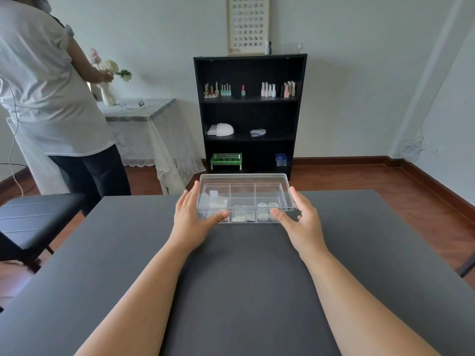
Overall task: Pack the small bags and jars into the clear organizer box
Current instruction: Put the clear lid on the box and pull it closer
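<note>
I saw both forearms stretched forward over the matte dark table (128, 253). The left hand (191, 218) and right hand (299, 219) flanked the clear plastic box (244, 197) at the far middle, fingers spread, thumbs touching its near wall. Round jars (267, 210) sat in its right compartments, small bags (243, 215) in the middle.
</note>
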`<state>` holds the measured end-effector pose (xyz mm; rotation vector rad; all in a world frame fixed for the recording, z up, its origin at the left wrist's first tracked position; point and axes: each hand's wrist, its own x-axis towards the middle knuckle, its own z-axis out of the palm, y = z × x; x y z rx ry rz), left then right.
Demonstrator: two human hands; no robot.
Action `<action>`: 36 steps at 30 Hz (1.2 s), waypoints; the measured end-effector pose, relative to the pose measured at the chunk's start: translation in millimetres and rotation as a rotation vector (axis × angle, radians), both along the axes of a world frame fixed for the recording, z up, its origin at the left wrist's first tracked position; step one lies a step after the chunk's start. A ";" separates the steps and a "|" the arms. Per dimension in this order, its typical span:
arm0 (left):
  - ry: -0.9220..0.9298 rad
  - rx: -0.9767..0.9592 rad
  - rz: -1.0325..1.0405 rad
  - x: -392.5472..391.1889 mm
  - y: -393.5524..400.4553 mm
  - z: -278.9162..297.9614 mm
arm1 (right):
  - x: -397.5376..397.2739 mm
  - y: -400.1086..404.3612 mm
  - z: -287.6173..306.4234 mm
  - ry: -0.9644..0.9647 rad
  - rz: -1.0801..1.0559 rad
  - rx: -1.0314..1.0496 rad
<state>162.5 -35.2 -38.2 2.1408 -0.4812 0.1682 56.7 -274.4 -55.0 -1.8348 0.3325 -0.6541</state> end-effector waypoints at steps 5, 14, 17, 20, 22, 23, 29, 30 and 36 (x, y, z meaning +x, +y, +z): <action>0.043 0.052 -0.009 12.9 -2.4 -6.1 | 12.8 -3.9 -2.0 0.029 0.011 0.007; 0.149 0.015 -0.037 27.8 -3.9 -8.6 | 24.8 -10.0 -5.6 0.065 0.001 -0.001; 0.156 0.000 -0.046 30.6 -2.5 -9.3 | 24.6 -10.4 -5.7 0.078 0.004 -0.017; 0.162 0.005 -0.045 31.7 -2.0 -9.2 | 24.0 -9.5 -4.4 0.077 0.004 -0.018; 0.167 0.004 -0.044 31.7 -1.9 -8.9 | 23.9 -9.5 -4.4 0.082 0.001 -0.017; 0.169 0.005 -0.043 31.5 -1.9 -8.6 | 24.0 -10.1 -4.7 0.087 -0.002 -0.019; 0.165 0.025 -0.040 30.6 -1.4 -9.3 | 23.0 -11.9 -5.5 0.109 -0.010 -0.026; 0.165 0.028 -0.040 30.7 -1.3 -9.6 | 22.9 -12.1 -5.5 0.111 -0.012 -0.027; 0.154 0.035 -0.044 30.8 -1.4 -10.6 | 22.4 -13.6 -4.7 0.134 -0.009 -0.060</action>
